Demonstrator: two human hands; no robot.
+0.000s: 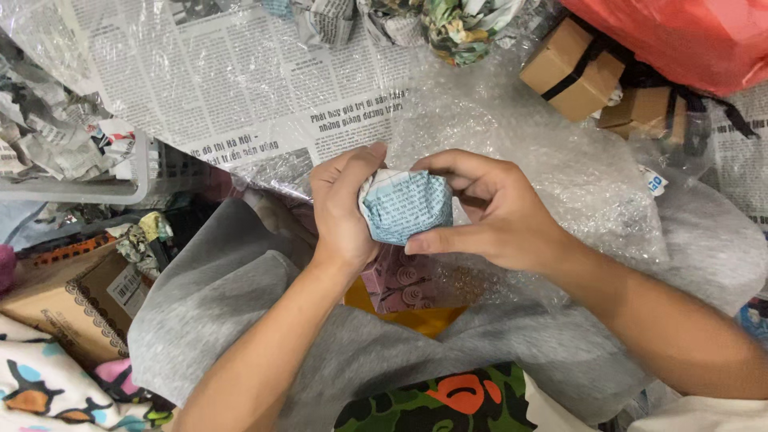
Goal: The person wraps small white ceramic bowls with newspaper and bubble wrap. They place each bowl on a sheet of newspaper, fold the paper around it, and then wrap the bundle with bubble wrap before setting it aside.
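- Head view looks straight down on a lap covered by grey cloth [240, 304], with both hands meeting at the middle of the frame.
- Far left, a pale plastic basket [120, 190] holds crumpled newspaper; nearer on the left lies a brown cardboard box [64, 308] and a patterned fabric [48, 392] with coloured shapes.
- Left hand [342, 210] is curled against the left side of a small bundle wrapped in newspaper [406, 205], fingers pressed onto the paper.
- That bundle sits between the two hands, held just above a pink patterned sheet [404, 284] and a strip of yellow beneath it.
- Right hand [496, 212] cups the bundle's right side, thumb along its near edge, fingers arched over the top; both hands are closed on it together.
- Judging by the padding, the wrapped thing is probably light and breakable; the paper skin is soft and creases easily, so a broad hold around the sides seems safer than a pinch on a loose flap.
- What the paper hides cannot be told.
- A sheet of bubble wrap [560, 160] spreads right of centre, over a newspaper sheet [240, 80].
- Far right, small brown boxes [572, 68] tied with black ribbon sit beside a red plastic bag [688, 36], cut off by the frame edge.
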